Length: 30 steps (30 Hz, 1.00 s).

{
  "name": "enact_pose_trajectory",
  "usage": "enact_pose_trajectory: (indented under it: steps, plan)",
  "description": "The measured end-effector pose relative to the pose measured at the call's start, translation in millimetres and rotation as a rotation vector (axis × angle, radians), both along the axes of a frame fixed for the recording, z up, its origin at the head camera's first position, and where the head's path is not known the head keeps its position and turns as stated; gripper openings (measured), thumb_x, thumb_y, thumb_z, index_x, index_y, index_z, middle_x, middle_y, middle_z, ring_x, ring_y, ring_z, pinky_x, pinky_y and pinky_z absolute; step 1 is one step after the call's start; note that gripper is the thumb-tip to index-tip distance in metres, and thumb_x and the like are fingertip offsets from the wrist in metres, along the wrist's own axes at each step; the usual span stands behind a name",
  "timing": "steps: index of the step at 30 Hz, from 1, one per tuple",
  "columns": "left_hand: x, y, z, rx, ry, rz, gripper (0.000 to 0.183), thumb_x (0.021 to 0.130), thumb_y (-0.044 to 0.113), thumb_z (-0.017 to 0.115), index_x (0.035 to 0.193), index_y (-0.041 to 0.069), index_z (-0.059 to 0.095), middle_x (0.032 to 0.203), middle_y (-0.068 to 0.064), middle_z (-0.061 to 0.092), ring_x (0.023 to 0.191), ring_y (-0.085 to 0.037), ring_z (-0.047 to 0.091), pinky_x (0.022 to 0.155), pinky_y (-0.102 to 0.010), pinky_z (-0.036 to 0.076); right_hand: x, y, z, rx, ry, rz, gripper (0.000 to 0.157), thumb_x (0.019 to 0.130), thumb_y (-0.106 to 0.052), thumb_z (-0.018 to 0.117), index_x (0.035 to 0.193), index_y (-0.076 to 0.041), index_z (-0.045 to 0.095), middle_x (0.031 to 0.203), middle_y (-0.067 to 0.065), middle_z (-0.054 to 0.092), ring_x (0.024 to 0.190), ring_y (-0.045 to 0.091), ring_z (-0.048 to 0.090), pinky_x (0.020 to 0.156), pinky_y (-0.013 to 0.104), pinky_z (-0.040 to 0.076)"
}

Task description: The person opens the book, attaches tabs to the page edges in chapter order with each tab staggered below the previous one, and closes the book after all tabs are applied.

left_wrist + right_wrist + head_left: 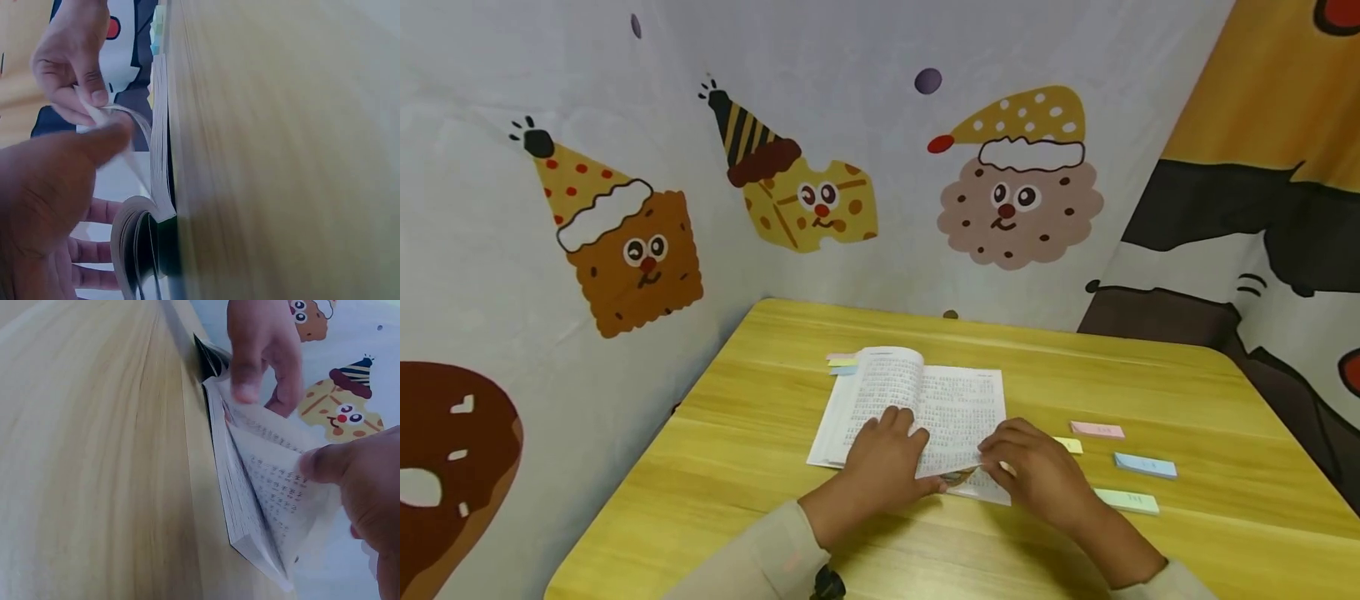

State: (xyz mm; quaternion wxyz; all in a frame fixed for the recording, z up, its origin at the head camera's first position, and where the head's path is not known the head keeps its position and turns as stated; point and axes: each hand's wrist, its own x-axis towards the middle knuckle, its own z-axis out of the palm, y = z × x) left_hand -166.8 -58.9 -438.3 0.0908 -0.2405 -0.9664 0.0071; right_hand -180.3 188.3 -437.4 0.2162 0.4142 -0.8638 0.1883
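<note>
An open book (891,379) with printed pages lies on the table, its left stack of pages curving up. My left hand (883,462) rests on the lower left page with fingers spread, and its thumb reaches along the bottom edge toward the right page. With thumb and fingers, my right hand (1037,471) pinches the lower right part of a page (275,481), which is lifted off the pages below. A small brown-gold patch (958,477) shows under that raised page; I cannot tell what it is.
Right of the book lie pink (1097,430), blue (1145,465), green (1127,501) and yellow (1069,445) strips of sticky tabs. Coloured tabs (842,363) stick out of the book's upper left edge. A cloth printed with cartoons (850,283) hangs behind the wooden table (760,400).
</note>
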Motion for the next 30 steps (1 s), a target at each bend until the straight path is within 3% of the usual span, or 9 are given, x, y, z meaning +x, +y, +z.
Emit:
enact_pose_trajectory:
  steps: [4,8,11,15,16,18,21,25,30]
  plan:
    - [-2.1,-0.5,-1.1,0.087,0.089,0.025,0.061,0.083,0.055,0.061,0.124,0.011,0.054,0.109,-0.007,0.052,0.101,-0.023,0.050,0.074,-0.039,0.047,2.7,-0.5,1.0,-0.048,0.031,-0.075,0.056,0.064,-0.019,0.086,0.116,-0.017,0.064,0.124,-0.001,0.054,0.087,0.010,0.055,0.062,0.021,0.047]
    - [-5.5,-3.2,1.4,0.156,0.218,0.093,0.089,0.079,0.027,0.067,0.150,0.013,0.015,0.142,-0.023,0.031,0.129,-0.038,0.032,0.098,-0.049,0.035,7.2,3.2,-2.6,-0.037,-0.053,-0.231,0.096,0.058,-0.019,0.090,0.139,-0.014,0.040,0.139,0.009,0.035,0.058,0.005,0.044,0.044,0.018,0.036]
    - [-7.7,-5.4,5.8,0.091,0.248,0.058,0.091,0.075,0.016,0.071,0.150,0.022,0.020,0.153,-0.022,0.008,0.138,-0.042,0.005,0.107,-0.057,0.012,9.5,5.6,-5.9,-0.016,-0.168,-0.353,0.068,0.060,-0.013,0.088,0.117,-0.013,0.051,0.120,0.005,0.045,0.053,0.006,0.038,0.041,0.020,0.033]
    - [-5.9,-3.7,6.8,0.038,0.177,-0.122,0.035,0.086,0.029,0.066,0.119,0.021,0.060,0.129,-0.004,0.053,0.127,-0.025,0.039,0.105,-0.046,0.027,10.0,3.8,-9.2,-0.004,-0.298,-0.490,0.018,0.083,-0.031,0.071,0.082,-0.018,0.059,0.088,-0.005,0.054,0.063,0.009,0.046,0.046,0.026,0.037]
    - [-4.9,-2.7,6.0,0.043,0.147,-0.147,0.030,0.089,0.041,0.060,0.109,0.020,0.063,0.116,0.000,0.059,0.118,-0.022,0.047,0.101,-0.044,0.033,9.9,2.3,-9.8,-0.006,-0.314,-0.489,0.018,0.088,-0.037,0.064,0.079,-0.021,0.062,0.086,-0.007,0.056,0.069,0.009,0.049,0.049,0.028,0.040]
    - [-2.8,0.0,4.3,0.048,0.088,-0.142,0.051,0.088,0.064,0.043,0.100,0.019,0.063,0.099,0.004,0.061,0.102,-0.017,0.052,0.091,-0.041,0.041,9.9,-0.8,-11.1,-0.006,-0.322,-0.422,0.030,0.094,-0.046,0.050,0.087,-0.024,0.069,0.094,-0.006,0.061,0.087,0.012,0.055,0.060,0.034,0.047]
    - [-1.8,2.4,2.6,0.037,0.041,-0.072,0.076,0.077,0.080,0.034,0.104,0.015,0.061,0.098,0.000,0.057,0.096,-0.019,0.049,0.084,-0.042,0.042,10.9,-5.0,-13.8,0.047,-0.300,-0.241,0.038,0.098,-0.045,0.042,0.123,-0.026,0.062,0.129,-0.001,0.053,0.118,0.019,0.047,0.084,0.044,0.046]
    - [-4.1,3.1,0.6,0.068,0.103,0.043,0.071,0.083,0.064,0.053,0.126,0.008,0.049,0.098,-0.003,0.058,0.092,-0.021,0.053,0.074,-0.039,0.045,12.5,-6.8,-17.2,0.138,-0.276,-0.117,0.054,0.093,-0.045,0.052,0.143,-0.028,0.039,0.147,0.000,0.034,0.130,0.024,0.036,0.096,0.050,0.038]
    - [-9.4,-2.3,1.8,0.182,0.338,0.192,0.082,0.084,0.027,0.065,0.150,0.010,0.017,0.116,-0.017,0.052,0.106,-0.033,0.052,0.083,-0.046,0.046,9.2,-1.1,-17.6,0.214,-0.301,-0.165,0.050,0.081,-0.046,0.069,0.120,-0.015,0.065,0.128,0.001,0.055,0.119,0.021,0.048,0.096,0.044,0.039]
